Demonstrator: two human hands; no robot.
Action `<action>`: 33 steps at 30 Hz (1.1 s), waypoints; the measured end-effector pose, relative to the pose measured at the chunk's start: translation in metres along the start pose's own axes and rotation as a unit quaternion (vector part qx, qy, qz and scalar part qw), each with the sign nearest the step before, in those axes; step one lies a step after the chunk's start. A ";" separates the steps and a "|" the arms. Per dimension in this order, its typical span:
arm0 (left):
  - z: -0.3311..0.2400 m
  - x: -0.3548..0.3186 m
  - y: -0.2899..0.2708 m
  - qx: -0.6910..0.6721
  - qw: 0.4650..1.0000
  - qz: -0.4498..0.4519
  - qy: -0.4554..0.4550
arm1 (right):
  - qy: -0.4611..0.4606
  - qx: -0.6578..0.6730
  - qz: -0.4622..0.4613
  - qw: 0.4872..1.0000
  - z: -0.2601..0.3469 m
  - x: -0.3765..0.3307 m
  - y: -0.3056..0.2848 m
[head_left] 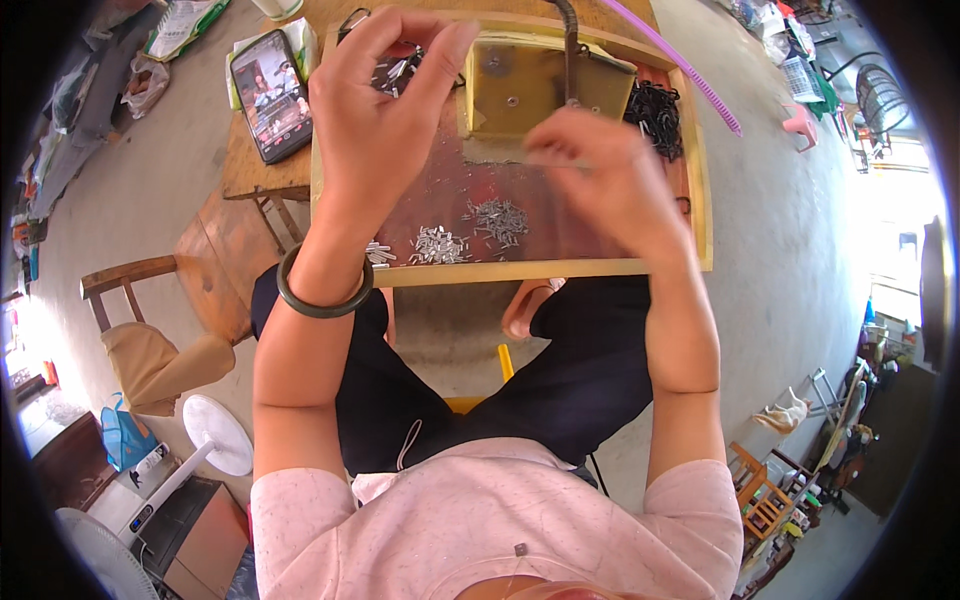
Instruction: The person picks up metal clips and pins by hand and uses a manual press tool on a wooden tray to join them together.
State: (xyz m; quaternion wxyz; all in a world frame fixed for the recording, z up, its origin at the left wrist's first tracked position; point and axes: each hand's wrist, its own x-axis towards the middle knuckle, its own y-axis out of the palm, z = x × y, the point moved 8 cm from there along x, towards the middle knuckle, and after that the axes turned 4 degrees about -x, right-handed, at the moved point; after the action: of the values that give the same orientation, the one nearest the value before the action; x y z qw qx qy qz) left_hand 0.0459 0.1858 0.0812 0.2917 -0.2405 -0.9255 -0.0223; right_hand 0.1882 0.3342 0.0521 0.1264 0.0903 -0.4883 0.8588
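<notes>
My left hand (375, 115), with a dark bangle (325, 312) on its wrist, is raised over the far left of a shallow wooden tray (480, 271). Its thumb and forefinger curve together in a pinch; anything between them is too small to make out. My right hand (610, 170) is blurred by motion in front of a yellowish metal block (545, 95) with a dark upright lever (571, 50). Its fingers are drawn together toward the thumb, and what they hold is unclear. Small silvery metal pieces (438, 246) and a greyer pile (497, 222) lie near the tray's front edge.
A bundle of black cords or loops (655, 118) lies at the tray's right side. Left of the tray, a phone (271, 95) rests on the wooden table (265, 180). A purple coiled strip (690, 75) crosses the far right corner. A wooden chair (150, 350) and a white fan (100, 555) stand to the left.
</notes>
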 end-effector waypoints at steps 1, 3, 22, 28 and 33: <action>-0.002 0.000 0.000 -0.008 1.000 -0.006 0.012 | -0.032 0.038 0.057 0.997 0.019 0.000 0.023; -0.001 0.002 -0.007 -0.012 1.000 -0.014 0.024 | -0.080 0.038 0.051 0.995 0.041 0.002 0.046; 0.014 -0.001 -0.035 -0.111 0.992 -0.038 -0.049 | -0.151 -0.155 0.023 0.976 0.088 0.029 0.121; 0.021 -0.009 -0.034 -0.100 0.992 -0.014 -0.070 | -0.184 -0.162 0.030 0.969 0.086 0.023 0.113; 0.004 -0.008 -0.021 -0.054 0.994 0.034 -0.084 | -0.135 -0.069 0.035 0.988 0.066 0.029 0.082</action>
State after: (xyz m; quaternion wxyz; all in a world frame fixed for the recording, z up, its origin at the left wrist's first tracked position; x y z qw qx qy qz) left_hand 0.0398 0.1642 0.0753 0.2001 -0.2882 -0.9355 -0.0415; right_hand 0.1374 0.2406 0.0271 0.0349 0.1796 -0.5621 0.8066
